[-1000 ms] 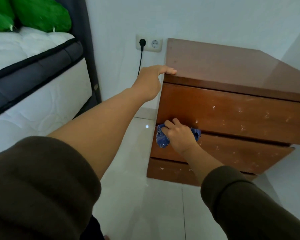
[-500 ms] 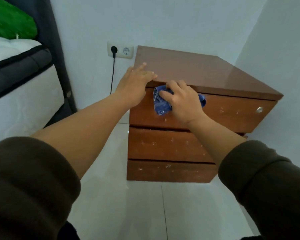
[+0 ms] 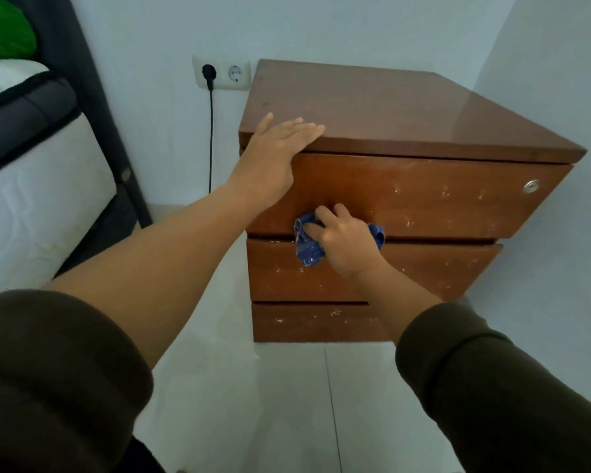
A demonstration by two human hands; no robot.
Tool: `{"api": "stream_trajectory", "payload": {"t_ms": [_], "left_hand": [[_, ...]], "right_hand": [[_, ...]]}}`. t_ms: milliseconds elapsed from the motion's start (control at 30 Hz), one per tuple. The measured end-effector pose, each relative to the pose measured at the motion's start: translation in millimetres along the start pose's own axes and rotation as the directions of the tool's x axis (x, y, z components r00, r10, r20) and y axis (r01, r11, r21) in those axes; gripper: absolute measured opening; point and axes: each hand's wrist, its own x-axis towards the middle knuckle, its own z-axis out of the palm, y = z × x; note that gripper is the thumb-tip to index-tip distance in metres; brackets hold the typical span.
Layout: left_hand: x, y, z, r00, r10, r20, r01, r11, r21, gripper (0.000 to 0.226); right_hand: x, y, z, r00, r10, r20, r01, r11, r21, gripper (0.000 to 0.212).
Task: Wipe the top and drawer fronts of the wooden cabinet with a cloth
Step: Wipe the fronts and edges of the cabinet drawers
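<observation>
Flat and open, the left hand (image 3: 280,145) presses its straight fingers on the front left corner of the wooden cabinet (image 3: 406,107) top, steadying it. To its right and lower, the right hand (image 3: 345,240) bunches a blue cloth (image 3: 306,247) in curled fingers against the seam between the top drawer front (image 3: 423,196) and the middle drawer front (image 3: 430,271). Pale specks across all three fronts, including the bottom drawer front (image 3: 304,322), suggest most wiping is left
</observation>
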Motion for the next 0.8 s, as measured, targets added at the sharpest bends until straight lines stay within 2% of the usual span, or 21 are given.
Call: {"api": "stream_trajectory", "payload": {"t_ms": [167,333,400,433,533,667,733,800], "left_hand": [[0,-3,4,1.0,0.013,-0.029,-0.013,1.0,-0.021,0.07],[0,1,1,1.0,0.013,-0.018,-0.014,1.0,-0.013,0.071],[0,2,-2,1.0,0.014,0.011,-0.014,1.0,-0.009,0.07],[0,3,-3,1.0,0.015,0.024,-0.015,1.0,-0.006,0.067],[1,6,-5,0.999,0.017,0.037,-0.017,1.0,0.006,0.06],[7,16,-3,0.996,0.018,0.084,-0.019,1.0,0.018,0.063],[11,28,-1,0.993,0.045,0.106,-0.047,0.999,0.017,0.067],[17,41,4,0.99,0.079,0.12,-0.081,0.997,0.017,0.069]], "right_hand": [[-11,-6,24,0.992,-0.002,0.125,0.0,1.0,0.015,0.037],[-7,-9,11,0.948,0.056,0.314,-0.062,0.998,0.01,0.035],[-7,-4,-1,0.943,0.052,0.33,-0.068,0.997,0.035,0.039],[-7,0,-8,0.953,0.04,0.299,-0.057,0.997,0.049,0.04],[-8,25,-29,0.997,-0.006,0.082,0.002,0.999,0.049,0.039],[-4,66,-58,0.993,-0.035,-0.114,0.024,0.995,-0.097,0.02],[-1,80,-68,0.989,-0.008,-0.146,-0.011,0.992,-0.127,0.027],[-1,87,-71,0.994,0.035,-0.105,-0.05,0.989,-0.142,0.021]]}}
